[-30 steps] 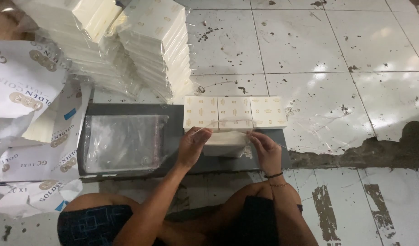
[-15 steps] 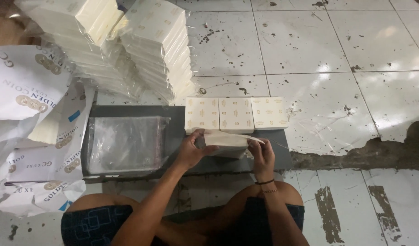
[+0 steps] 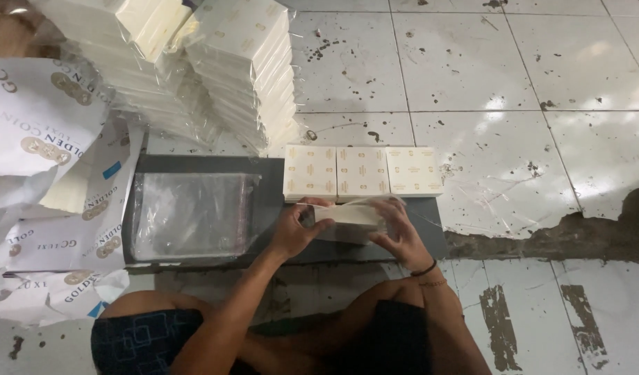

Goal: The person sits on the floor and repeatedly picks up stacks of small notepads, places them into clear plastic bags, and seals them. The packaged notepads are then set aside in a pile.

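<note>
both hands, left hand (image 3: pixel 295 232) and right hand (image 3: pixel 396 232), grasp a cream pack (image 3: pixel 349 217) in a clear bag at the near edge of the dark board (image 3: pixel 271 201), ends pinched as if to steady it. three cream packs (image 3: pixel 363 172) line the far edge.

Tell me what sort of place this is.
Likely a small floor-level packing spot: stacks of plastic-wrapped cream boxes, clear plastic bags on a dark grey mat, worn white floor tiles.
</note>
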